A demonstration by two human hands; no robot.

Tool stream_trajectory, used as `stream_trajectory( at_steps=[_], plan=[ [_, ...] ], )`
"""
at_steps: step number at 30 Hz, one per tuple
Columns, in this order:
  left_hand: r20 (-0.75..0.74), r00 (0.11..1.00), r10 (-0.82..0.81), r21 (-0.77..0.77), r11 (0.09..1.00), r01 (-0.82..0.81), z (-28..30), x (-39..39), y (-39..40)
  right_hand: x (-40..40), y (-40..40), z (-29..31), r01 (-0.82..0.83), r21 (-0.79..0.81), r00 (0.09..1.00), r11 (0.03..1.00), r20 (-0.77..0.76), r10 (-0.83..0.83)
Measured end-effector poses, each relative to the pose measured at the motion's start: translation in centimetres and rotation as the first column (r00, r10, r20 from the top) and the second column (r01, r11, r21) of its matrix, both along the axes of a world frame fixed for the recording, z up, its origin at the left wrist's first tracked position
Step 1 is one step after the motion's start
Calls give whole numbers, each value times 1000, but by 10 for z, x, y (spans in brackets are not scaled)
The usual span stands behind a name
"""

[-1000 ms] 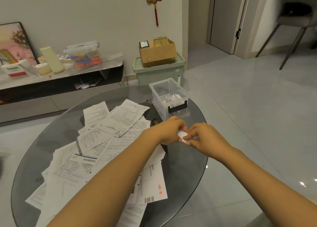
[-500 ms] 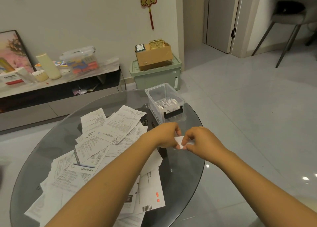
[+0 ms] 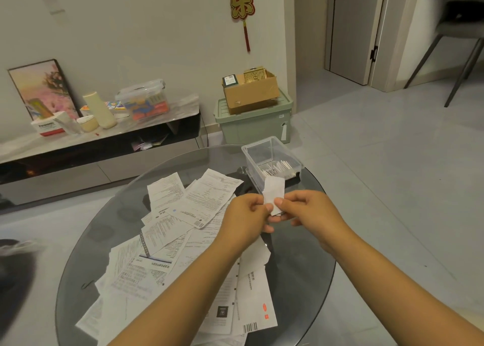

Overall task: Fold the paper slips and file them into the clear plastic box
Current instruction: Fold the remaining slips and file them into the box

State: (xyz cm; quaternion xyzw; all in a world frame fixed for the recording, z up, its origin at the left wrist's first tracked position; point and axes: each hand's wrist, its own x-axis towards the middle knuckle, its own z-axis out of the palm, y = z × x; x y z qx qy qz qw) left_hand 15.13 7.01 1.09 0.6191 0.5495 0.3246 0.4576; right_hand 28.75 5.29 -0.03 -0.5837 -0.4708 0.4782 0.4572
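A small folded white paper slip (image 3: pixel 273 190) stands upright between my hands, just in front of the clear plastic box (image 3: pixel 262 152). My left hand (image 3: pixel 246 216) pinches its lower left edge. My right hand (image 3: pixel 309 210) pinches its lower right part with thumb and fingers. The open box sits at the far right of the round glass table (image 3: pixel 296 262) and holds several folded slips (image 3: pixel 277 168) standing on edge. A loose heap of unfolded paper slips (image 3: pixel 180 209) covers the table's left and middle, partly under my forearms.
A low TV bench (image 3: pixel 99 146) with a framed picture, bottles and a lidded plastic tub runs along the back wall. A green storage bin (image 3: pixel 255 123) carries a cardboard box (image 3: pixel 250 93). A grey chair (image 3: pixel 461 31) stands at the far right by a door.
Both hands lifted the slip, which now stands taller and more visible between the fingers. The camera tilted down and shifted, so the table and box sit lower in view.
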Motion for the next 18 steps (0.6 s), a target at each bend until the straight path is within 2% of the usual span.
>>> stream_trajectory(
  at_steps=[6, 8, 10, 12, 15, 18],
  plan=[
    [-82, 989, 127, 133, 984, -115, 9, -17, 4, -11, 5, 9, -2, 1, 1000, 1000, -28, 2],
    [18, 996, 89, 36, 995, -90, 13, -23, 8, -14, 8, 10, -15, 4, 1000, 1000, -22, 15],
    [37, 999, 37, -11, 999, -37, 17, -25, 11, -16, 10, 10, -30, 20, 999, 999, -27, 30],
    [64, 995, 72, 11, 997, -73, 18, -24, 14, -19, 12, 11, -13, 45, 998, 999, -57, 15],
    [239, 958, 161, -28, 987, -159, 20, -22, 19, -23, 17, 13, 93, 88, 986, 992, -150, -79],
    [339, 921, 191, -63, 982, -181, 23, -15, 24, -26, 22, 17, 178, 140, 978, 974, -135, -159]
  ],
)
